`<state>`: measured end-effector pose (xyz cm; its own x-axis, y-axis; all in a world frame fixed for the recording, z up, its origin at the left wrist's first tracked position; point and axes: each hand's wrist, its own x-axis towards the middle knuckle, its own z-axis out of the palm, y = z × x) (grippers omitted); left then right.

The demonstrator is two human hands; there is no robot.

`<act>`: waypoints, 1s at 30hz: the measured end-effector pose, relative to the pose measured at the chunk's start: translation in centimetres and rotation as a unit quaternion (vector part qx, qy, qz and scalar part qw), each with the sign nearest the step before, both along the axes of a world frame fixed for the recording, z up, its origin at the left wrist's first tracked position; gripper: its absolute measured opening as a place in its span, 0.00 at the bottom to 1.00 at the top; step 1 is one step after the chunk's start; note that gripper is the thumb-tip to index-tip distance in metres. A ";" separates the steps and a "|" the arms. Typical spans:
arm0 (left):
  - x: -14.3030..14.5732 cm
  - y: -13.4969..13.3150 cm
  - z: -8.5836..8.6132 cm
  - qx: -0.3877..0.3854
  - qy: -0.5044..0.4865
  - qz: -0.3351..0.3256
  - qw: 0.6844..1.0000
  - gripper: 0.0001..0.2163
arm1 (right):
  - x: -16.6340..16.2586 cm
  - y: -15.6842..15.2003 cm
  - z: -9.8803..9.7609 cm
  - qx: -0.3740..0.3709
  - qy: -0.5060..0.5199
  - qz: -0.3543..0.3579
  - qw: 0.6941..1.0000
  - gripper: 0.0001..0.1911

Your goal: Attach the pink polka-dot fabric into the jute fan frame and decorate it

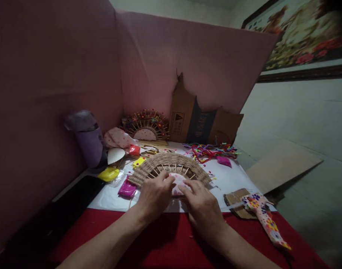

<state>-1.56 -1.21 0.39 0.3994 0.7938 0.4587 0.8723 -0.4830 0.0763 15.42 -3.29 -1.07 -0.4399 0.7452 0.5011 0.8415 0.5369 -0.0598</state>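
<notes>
A woven fan-shaped craft (171, 158) of brown cord on thin sticks, tipped with small coloured beads, stands before me on a white sheet. At its base is a half-round piece of pink dotted cloth (177, 179). My left hand (156, 194) has its fingers curled at the left side of this cloth, thumb and forefinger close together. From the right, my right hand (201, 201) grips the cloth's other edge, with thumb and forefinger on its face. The lower edge of the fan and several fingertips are hidden behind the hands.
Behind stand a finished-looking beaded fan (145, 125) and torn cardboard (187, 112). A purple tumbler (89, 144), dark phone-like slab (78, 194) and yellow packet (108, 174) are left. Coloured pipe cleaners (210, 151) lie back right; a flower-patterned glue gun (264, 215) rests on cardboard at right.
</notes>
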 end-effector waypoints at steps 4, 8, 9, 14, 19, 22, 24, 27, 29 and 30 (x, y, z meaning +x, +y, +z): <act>-0.6 0.3 0.6 0.025 -0.044 0.037 0.998 0.10 | -1.0 0.9 0.2 0.009 -0.104 -0.025 0.994 0.21; -0.7 0.6 0.5 0.028 -0.042 0.044 0.998 0.09 | -1.2 1.7 0.1 0.015 -0.150 -0.070 0.986 0.22; -0.7 0.6 0.5 0.030 -0.037 0.040 0.998 0.09 | -1.1 1.8 0.1 0.020 -0.156 -0.078 0.984 0.21; -0.7 0.9 0.1 0.070 -0.039 0.015 0.997 0.09 | -0.7 2.0 -0.3 0.057 -0.187 -0.065 0.979 0.20; -0.8 1.3 -0.5 0.115 -0.054 -0.027 0.992 0.08 | -0.3 1.8 -0.7 0.087 -0.204 -0.047 0.974 0.22; -0.8 1.4 -0.6 0.128 -0.067 -0.044 0.989 0.08 | 0.0 1.8 -1.0 0.083 -0.196 -0.031 0.976 0.23; -0.9 1.5 -0.6 0.131 -0.078 -0.054 0.987 0.09 | 0.2 1.9 -1.3 0.083 -0.187 -0.025 0.979 0.23; -0.9 1.4 -0.5 0.126 -0.086 -0.063 0.986 0.10 | 0.4 2.0 -1.7 0.096 -0.168 -0.021 0.981 0.21; -0.8 1.2 -0.4 0.117 -0.083 -0.066 0.987 0.11 | 0.4 1.9 -1.8 0.103 -0.154 -0.015 0.983 0.21; -0.8 1.1 -0.4 0.111 -0.080 -0.068 0.988 0.11 | 0.4 1.8 -1.8 0.106 -0.149 -0.011 0.983 0.21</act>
